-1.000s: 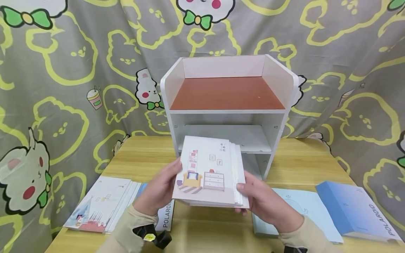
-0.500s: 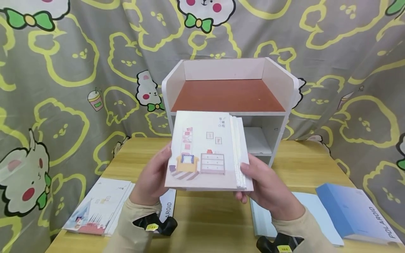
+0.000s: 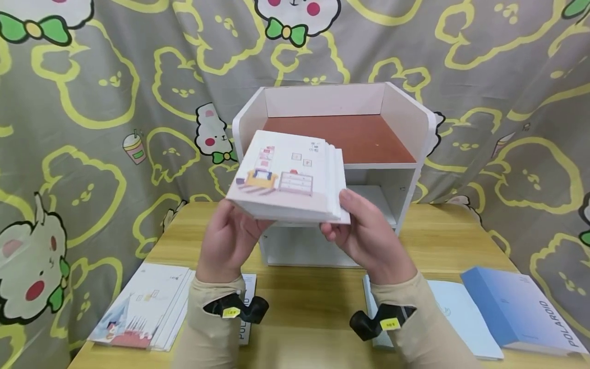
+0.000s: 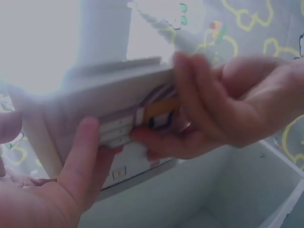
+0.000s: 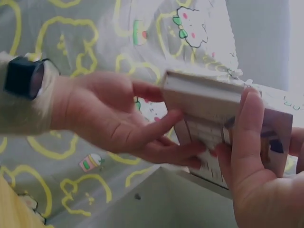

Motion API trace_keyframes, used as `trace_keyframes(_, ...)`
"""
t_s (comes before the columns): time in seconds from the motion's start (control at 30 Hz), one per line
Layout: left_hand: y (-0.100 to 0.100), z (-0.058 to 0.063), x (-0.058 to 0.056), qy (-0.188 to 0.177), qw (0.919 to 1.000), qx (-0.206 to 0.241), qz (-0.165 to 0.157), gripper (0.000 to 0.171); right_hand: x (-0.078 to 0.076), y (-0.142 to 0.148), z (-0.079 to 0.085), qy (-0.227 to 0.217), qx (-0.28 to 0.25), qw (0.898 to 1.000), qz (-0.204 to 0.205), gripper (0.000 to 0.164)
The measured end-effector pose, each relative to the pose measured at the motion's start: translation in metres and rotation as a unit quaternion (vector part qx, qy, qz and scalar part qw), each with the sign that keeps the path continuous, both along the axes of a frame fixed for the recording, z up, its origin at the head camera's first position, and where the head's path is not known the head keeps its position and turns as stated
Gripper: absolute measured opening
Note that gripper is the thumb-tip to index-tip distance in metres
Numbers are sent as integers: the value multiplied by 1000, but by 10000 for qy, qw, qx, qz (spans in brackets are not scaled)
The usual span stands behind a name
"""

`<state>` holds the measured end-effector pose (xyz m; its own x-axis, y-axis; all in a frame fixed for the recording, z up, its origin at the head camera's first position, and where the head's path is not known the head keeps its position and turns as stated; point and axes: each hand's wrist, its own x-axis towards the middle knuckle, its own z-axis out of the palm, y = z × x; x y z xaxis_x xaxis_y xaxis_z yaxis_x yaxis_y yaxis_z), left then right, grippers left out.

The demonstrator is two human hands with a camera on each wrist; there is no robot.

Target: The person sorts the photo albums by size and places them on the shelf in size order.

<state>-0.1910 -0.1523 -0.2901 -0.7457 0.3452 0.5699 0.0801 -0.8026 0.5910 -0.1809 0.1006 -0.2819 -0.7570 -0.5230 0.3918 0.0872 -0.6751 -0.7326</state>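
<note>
In the head view, a white book (image 3: 295,179) is raised in front of a white shelf unit (image 3: 405,189). Its cover shows a yellow armchair and a chest of drawers, and its right edge looks layered. The book is tilted, so its lower edge faces me. My left hand (image 3: 232,243) holds it from below at the lower left corner, fingers partly hidden underneath. At the lower right corner, my right hand (image 3: 373,238) pinches it, thumb on the side and fingertips below. Both wrist views show fingers against the book (image 5: 199,97), somewhat blurred.
On the wooden table (image 3: 313,312) lie a picture-cover book (image 3: 143,302) at left and a POLAROID book (image 3: 249,297) partly behind my left arm. At right are a pale blue book (image 3: 465,318) and a blue POLAROID book (image 3: 521,312). A patterned curtain (image 3: 175,31) hangs behind.
Both hands have lifted the book from in front of the lower shelves toward the brown top, slightly left. The book now tips back, and the lowest compartment shows beneath it.
</note>
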Motion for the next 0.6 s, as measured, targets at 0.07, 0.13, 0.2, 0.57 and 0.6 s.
trace_keyframes(0.07, 0, 1, -2, -21, 9999, 35, 166, 50, -6, -4, 3, -172, -305, 9994, 81, 48)
trace_keyframes(0.13, 0, 2, -3, 69, 9995, -49, 316, 50, -9, -7, 5, -372, -604, 9975, 58, 51)
trace_keyframes(0.2, -1, 3, -4, 205, 9985, -187, 480, 50, -11, -8, 5, -504, -883, 9948, 2, 51)
trace_keyframes(0.57, -4, 15, 19, 1847, 8192, -3319, 4298, 67, 5, 5, -8, 1886, 1724, 9094, -3282, 47)
trace_keyframes(0.6, -4, 16, 23, 2129, 7778, -3507, 4761, 69, 6, 6, -8, 2318, 2080, 8740, -3731, 48)
